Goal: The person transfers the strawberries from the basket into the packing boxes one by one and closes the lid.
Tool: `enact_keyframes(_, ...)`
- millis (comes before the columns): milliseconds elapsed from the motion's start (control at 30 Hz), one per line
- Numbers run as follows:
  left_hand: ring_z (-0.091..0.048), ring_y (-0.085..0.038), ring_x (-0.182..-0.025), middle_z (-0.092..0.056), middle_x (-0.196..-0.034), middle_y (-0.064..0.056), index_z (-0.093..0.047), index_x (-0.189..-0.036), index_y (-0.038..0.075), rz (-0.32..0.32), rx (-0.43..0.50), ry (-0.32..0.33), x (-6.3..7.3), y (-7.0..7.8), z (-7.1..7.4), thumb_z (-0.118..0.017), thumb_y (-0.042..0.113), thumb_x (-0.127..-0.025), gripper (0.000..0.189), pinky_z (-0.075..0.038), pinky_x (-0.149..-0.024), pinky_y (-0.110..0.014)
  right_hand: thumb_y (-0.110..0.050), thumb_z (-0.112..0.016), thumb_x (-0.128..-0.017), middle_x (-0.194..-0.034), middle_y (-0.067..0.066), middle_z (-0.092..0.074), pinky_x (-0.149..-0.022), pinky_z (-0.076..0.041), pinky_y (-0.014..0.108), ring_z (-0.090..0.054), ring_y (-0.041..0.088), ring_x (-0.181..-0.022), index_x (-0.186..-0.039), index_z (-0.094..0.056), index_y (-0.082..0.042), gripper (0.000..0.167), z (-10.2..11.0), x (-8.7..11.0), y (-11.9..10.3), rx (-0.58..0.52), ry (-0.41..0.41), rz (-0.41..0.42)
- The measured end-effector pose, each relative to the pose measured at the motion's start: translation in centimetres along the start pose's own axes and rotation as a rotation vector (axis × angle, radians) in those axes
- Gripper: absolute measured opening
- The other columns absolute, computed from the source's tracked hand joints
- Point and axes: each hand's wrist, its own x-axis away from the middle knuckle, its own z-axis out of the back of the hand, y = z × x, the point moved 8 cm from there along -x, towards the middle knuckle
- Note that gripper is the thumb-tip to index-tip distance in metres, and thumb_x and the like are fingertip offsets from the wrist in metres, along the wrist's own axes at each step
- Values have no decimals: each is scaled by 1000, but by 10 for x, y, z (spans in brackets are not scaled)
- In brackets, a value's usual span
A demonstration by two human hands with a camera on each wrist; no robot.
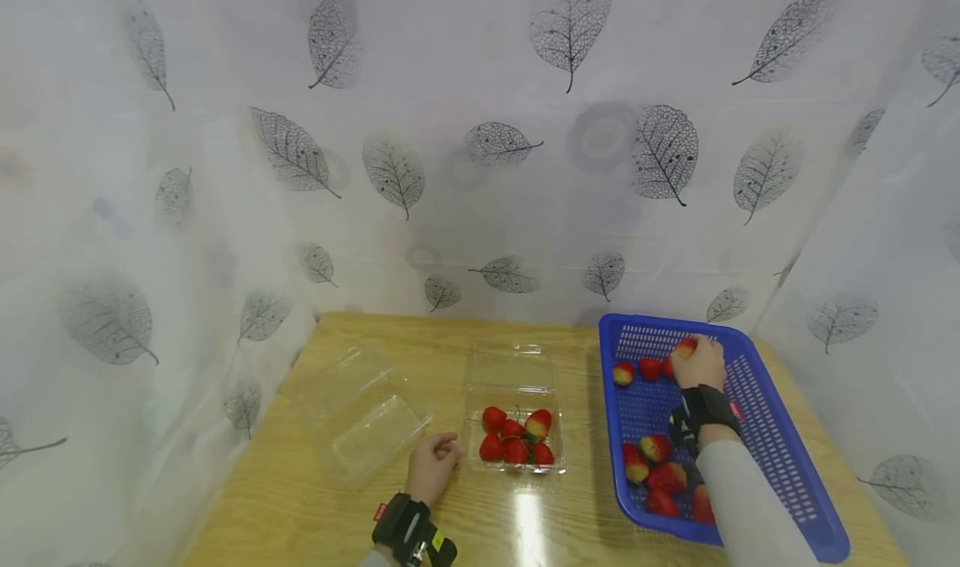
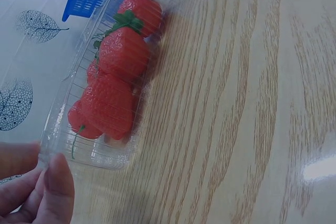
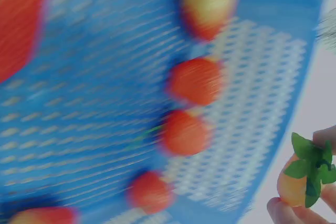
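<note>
My right hand (image 1: 701, 363) holds a strawberry (image 3: 294, 182) with green leaves and a pale orange side, above the far end of the blue basket (image 1: 787, 417). Below it, several red strawberries (image 3: 197, 81) lie along the basket's wall, blurred in the right wrist view. Toward the front of the basket is another group of strawberries (image 1: 666, 477). At the near left corner of an open clear plastic container (image 2: 100, 160), my left hand (image 1: 435, 467) pinches the rim between thumb and finger. Several red strawberries (image 2: 125, 53) sit inside that container, its lid (image 1: 512, 368) laid back behind.
A second clear plastic container (image 1: 378, 434) lies open and tilted on the left of the wooden table (image 1: 262, 500). White sheeting with leaf prints (image 1: 450, 242) hangs behind the table and along both sides.
</note>
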Motion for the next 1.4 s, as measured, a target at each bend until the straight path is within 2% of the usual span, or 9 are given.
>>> enact_keyframes(133, -58, -18, -64, -61, -76, -15, -57, -102, -18, -6, -14, 3, 0, 1, 0, -62, -5, -80, 26, -51, -54, -22, -9, -57, -80, -121, 32, -42, -84, -37, 59, -43, 49, -106, -121, -48, 6, 46, 7, -2, -44, -105, 89, 130)
enact_keyframes(267, -58, -17, -63, -61, -76, -15, -57, -102, -18, -10, -16, 2, 0, 1, 0, -62, -5, -81, 26, -50, -54, -21, -5, -62, -78, -118, 29, -47, -89, -38, 53, -45, 44, -108, -118, -52, 5, 43, 11, 5, -91, -212, 156, 311)
enact_keyframes(433, -57, -15, -63, -61, -76, -15, -57, -103, -19, -11, -6, 3, 0, 1, 0, -62, -4, -81, 27, -51, -54, -22, 2, -67, -74, -119, 27, -49, -90, -40, 51, -46, 41, -110, -116, -54, 5, 44, 6, 25, -145, -304, 132, 548)
enact_keyframes(667, -58, -15, -62, -61, -76, -15, -57, -103, -18, -8, -11, -1, 0, 2, 0, -61, -5, -81, 26, -50, -54, -21, 4, -71, -71, -123, 21, -49, -87, -45, 47, -49, 36, -111, -118, -54, 0, 50, -27, 65, -195, -312, -54, 802)
enact_keyframes(833, -57, -13, -61, -60, -76, -14, -57, -102, -19, -11, -15, 6, -1, 3, 0, -60, -6, -80, 25, -51, -54, -21, 2, -71, -73, -125, 17, -48, -85, -49, 41, -52, 31, -110, -120, -53, -2, 50, -56, 95, -215, -306, -228, 919)
enact_keyframes(933, -57, -15, -62, -60, -75, -14, -57, -102, -19, -14, -21, 7, -1, 4, 0, -60, -7, -80, 25, -51, -54, -21, 0, -70, -74, -126, 15, -49, -86, -49, 39, -52, 30, -111, -121, -53, -4, 50, -75, 114, -221, -284, -349, 965)
enact_keyframes(1100, -57, -18, -64, -60, -76, -14, -57, -102, -19, -7, -17, 1, 0, 2, 0, -60, -7, -80, 25, -50, -54, -21, -10, -70, -78, -128, 13, -49, -87, -48, 38, -52, 27, -112, -124, -52, -9, 50, -106, 143, -223, -145, -508, 1034)
enact_keyframes(1300, -58, -17, -63, -61, -75, -14, -57, -102, -19, -3, -4, 0, -1, 0, -1, -61, -6, -80, 26, -51, -54, -22, -12, -66, -83, -130, 13, -46, -87, -47, 33, -51, 23, -112, -125, -51, -8, 45, -136, 168, -218, -47, -722, 1023)
enact_keyframes(1400, -58, -17, -63, -61, -75, -14, -57, -102, -18, -1, -10, 2, -1, -1, -1, -61, -6, -80, 25, -51, -54, -22, -11, -65, -83, -129, 13, -47, -87, -47, 33, -50, 24, -112, -124, -52, -7, 42, -147, 178, -216, -20, -777, 1046)
